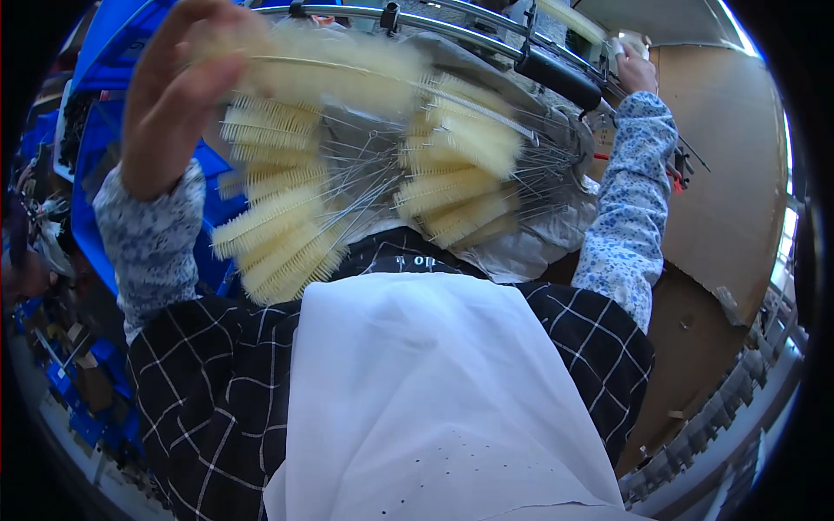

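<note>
At the upper left my left hand [187, 87], smeared by motion, has its fingers closed around the bristle end of a cream bottle brush [339, 74]. That brush lies roughly crosswise, its wire handle pointing right above two piles. Below it, the left pile of cream bottle brushes [282, 221] and the right pile of brushes [460, 165] fan out, with thin looped wire handles crossing between and beside them. At the upper right my right hand [637, 69] closes near a small white part beside the metal frame; what its fingers hold cannot be made out.
A metal rail frame [452, 33] with a black roller [560, 76] crosses the top. Another cream brush [573, 19] shows near my right hand. Grey plastic sheeting [539, 247] lies under the brushes. Blue bins [91, 200] stand left, a cardboard sheet [721, 165] right.
</note>
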Tool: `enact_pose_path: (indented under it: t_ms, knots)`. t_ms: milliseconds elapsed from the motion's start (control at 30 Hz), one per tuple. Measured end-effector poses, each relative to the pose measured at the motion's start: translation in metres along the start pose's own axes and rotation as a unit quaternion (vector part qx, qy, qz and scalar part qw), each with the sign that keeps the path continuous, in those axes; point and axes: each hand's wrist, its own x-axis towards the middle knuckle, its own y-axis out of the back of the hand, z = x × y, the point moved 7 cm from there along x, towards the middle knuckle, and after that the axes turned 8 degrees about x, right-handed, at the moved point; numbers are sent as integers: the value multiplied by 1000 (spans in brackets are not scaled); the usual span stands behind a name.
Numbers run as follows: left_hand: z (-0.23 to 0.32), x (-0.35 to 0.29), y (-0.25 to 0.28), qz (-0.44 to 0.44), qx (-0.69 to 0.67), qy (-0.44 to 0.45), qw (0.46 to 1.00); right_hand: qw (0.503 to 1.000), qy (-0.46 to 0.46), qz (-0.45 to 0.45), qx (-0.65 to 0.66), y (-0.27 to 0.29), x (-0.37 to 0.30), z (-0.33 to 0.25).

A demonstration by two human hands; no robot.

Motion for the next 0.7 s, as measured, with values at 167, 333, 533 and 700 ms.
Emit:
enact_pose_path:
  t_ms: [167, 333, 533, 700]
  knots:
    - [-21, 20, -35, -116, -81, 22, 990, 982, 17, -78, 173, 49, -46, 13]
    - [-13, 45, -89, -124, -116, 22, 985, 887, 104, -250, 375, 90, -121, -85]
    - [-20, 47, -119, -109, -26, -5, 994, 751, 198, -337, 532, 71, -182, -250]
    - [-45, -15, -47, -207, 178, 162, 948, 937, 245, 136, 206, 69, -115, -180]
